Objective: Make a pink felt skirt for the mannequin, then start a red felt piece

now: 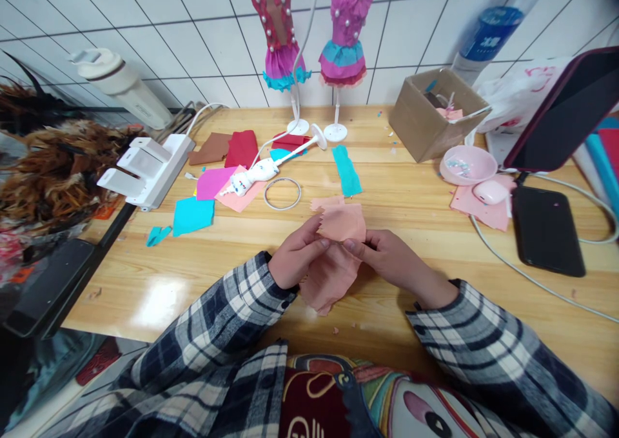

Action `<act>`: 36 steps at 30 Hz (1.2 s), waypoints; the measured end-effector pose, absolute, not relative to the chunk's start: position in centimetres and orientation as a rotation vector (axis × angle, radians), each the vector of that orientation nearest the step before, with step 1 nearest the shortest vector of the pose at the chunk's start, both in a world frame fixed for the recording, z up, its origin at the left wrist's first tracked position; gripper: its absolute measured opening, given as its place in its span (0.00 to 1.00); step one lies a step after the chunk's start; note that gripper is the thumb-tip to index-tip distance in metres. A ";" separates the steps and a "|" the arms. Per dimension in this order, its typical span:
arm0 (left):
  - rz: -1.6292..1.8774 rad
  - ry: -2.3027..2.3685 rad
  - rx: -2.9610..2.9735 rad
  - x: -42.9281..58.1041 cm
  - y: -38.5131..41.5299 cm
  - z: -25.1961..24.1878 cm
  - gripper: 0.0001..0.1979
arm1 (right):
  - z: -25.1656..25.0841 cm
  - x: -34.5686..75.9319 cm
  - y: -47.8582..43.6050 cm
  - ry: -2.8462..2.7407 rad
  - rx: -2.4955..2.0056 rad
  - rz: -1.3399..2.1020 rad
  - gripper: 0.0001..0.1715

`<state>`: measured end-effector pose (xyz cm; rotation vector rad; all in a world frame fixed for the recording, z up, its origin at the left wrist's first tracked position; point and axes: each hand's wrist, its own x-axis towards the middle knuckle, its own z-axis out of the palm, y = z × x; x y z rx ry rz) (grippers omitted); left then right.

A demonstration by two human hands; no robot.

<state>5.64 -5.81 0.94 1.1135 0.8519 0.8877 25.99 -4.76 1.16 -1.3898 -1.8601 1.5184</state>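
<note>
- Lying at the far left of the desk [145, 283], a heap of brown feathers [58, 167] sits just beside a white power strip [149, 164].
- A teal fabric scrap [193, 215] lies flat in front of the strip. Further right, a white glue gun [251, 177] rests on pink scraps, with a metal ring [282, 193] just beside it.
- The left hand [297, 257] is closed in a pinch, thumb and fingers gripping the left edge of a salmon-pink fabric piece [341, 222].
- That fabric is held up at the front centre of the desk, between both hands, and its lower part droops down to the wood.
- The right hand [387, 257] is likewise pinched shut on the fabric's right edge.
- Behind, two doll mannequins [345, 31] in magenta-and-teal dresses stand against the tiled wall, and a teal strip [347, 170] lies before them.
- To the right stand a cardboard box [430, 122] and a pink bowl [467, 164], and a black phone [546, 231] lies flat.
</note>
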 end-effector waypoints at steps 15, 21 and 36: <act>0.923 0.848 1.021 6.2 -5.8 1.8 0.22 | 1.2 25.9 -4.8 -1.794 -1.341 1.585 0.27; 0.932 0.840 1.023 6.3 -5.8 1.7 0.21 | 1.1 25.8 -4.9 -1.842 -1.360 1.525 0.28; 0.901 0.905 1.118 5.8 -5.8 1.3 0.21 | 1.2 25.9 -4.9 -1.806 -1.409 1.529 0.26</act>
